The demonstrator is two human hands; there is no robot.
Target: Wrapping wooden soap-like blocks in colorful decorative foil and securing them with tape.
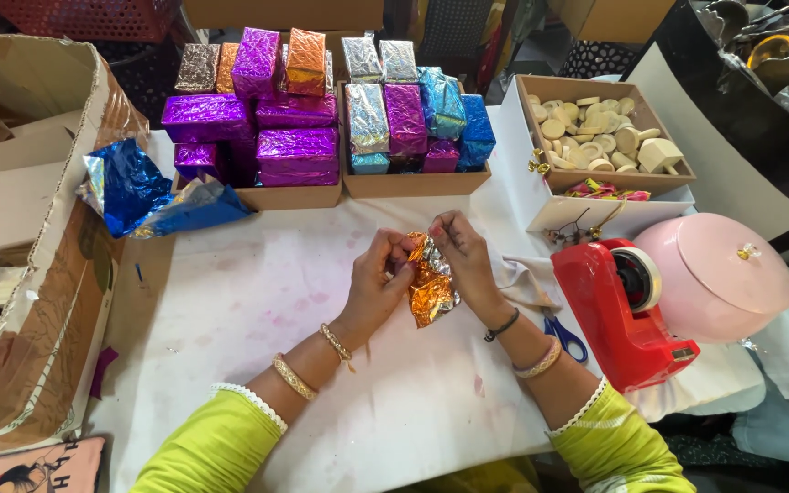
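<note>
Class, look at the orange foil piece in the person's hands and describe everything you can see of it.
The orange foil piece is shiny, crinkled metallic wrap with a silvery inner side showing. It is bunched around something hidden, hanging upright over the white table. The left hand and right hand pinch its top edge between them.

Lime-green sleeves (221, 443) with white scalloped cuffs, gold bangles (294, 376) on the left wrist, black band (501, 326) and pink bangle (539, 361) on the right
</note>
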